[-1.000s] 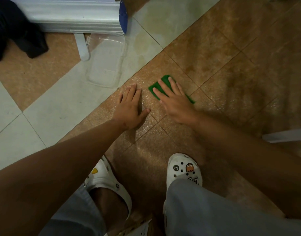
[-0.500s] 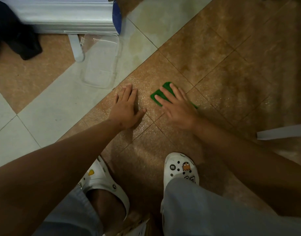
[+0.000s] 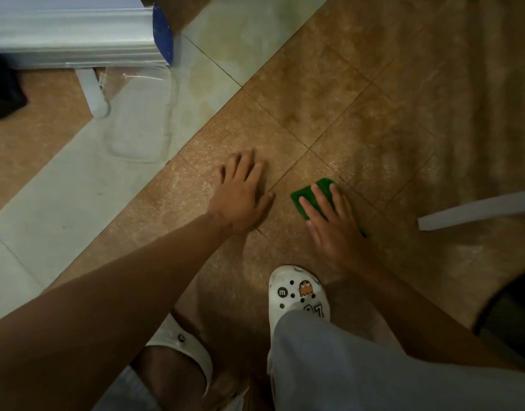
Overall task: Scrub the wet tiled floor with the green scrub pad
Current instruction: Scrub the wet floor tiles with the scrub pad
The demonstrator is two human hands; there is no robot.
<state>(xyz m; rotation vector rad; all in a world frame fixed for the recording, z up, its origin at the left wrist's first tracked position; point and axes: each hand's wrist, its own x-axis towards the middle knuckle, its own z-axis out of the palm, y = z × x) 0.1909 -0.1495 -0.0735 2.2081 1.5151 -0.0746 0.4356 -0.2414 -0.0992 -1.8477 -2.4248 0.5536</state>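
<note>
The floor (image 3: 329,93) filled the view: brown tiles set on the diagonal, glistening with wet specks near the middle, and a band of pale tiles running from lower left to upper centre. At the upper left stood a silvery appliance (image 3: 71,34) with a blue end, on a pale leg. Just beside that leg a clear plastic lid (image 3: 139,120) lay flat on the pale band. A dark cloth (image 3: 3,93) sat at the left edge, and a white strip (image 3: 474,210) reached in from the right.

Two white clogs were planted on the brown tiles; the right clog (image 3: 299,292) bore small charms, the left clog (image 3: 184,345) was partly hidden by the forearm and a grey trouser leg.

The left hand (image 3: 240,197) lay flat on the wet tile, fingers straight and slightly spread, holding nothing. The right hand (image 3: 332,223) pressed straight fingers onto the pad (image 3: 307,194), not curled round it. The pad was green and lay flat on a brown tile, just right of the left hand and ahead of the right clog, its far corner showing beyond the fingertips.
</note>
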